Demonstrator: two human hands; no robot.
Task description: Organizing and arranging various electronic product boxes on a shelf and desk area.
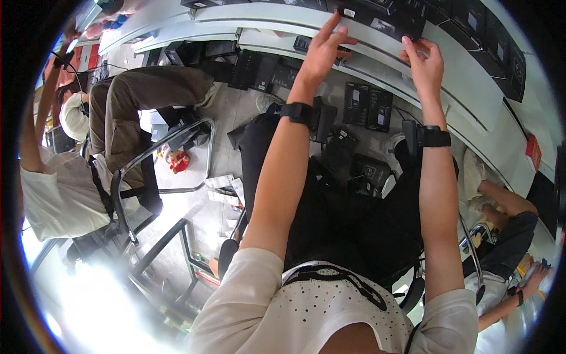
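Note:
A black printed cardboard box (376, 20) with a white label lies on the white desk (269, 13) before me, at the top of the view. My left hand (325, 48) is at the box's near left corner. Its index fingertip reaches the box edge and the other fingers are spread over the desk edge. At the near right corner is my right hand (424, 59), thumb by the box and fingers curled. Whether it grips the corner is unclear. Each wrist wears a black strap with a device, the left strap (297, 113) and the right strap (435, 136).
More black boxes (499, 48) stand on the desk to the right. Below are floor boxes (368, 106) near my feet. A seated person (150, 97) is on the left beside a metal-framed chair (212, 141); another person (508, 239) sits right. A small red plush toy (178, 161) lies on the floor.

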